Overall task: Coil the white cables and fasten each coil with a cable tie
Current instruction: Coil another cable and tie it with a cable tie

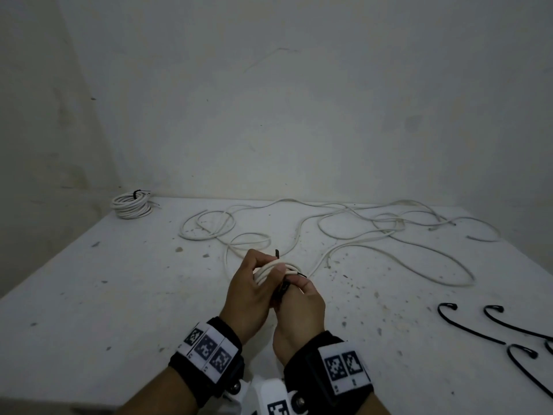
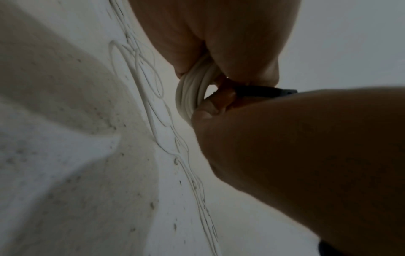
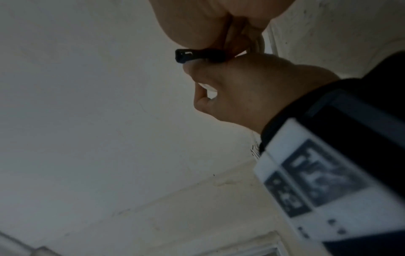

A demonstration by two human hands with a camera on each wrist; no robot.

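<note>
Over the speckled white table (image 1: 119, 295), the left hand (image 1: 248, 292) is gripping a small white coil (image 1: 270, 272) while the right hand (image 1: 300, 307) is pinching a black tie (image 3: 197, 55) around it.

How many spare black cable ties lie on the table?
4 spare cable ties, all at the table's right edge. Two are cut off by the frame; more may lie outside.
</note>
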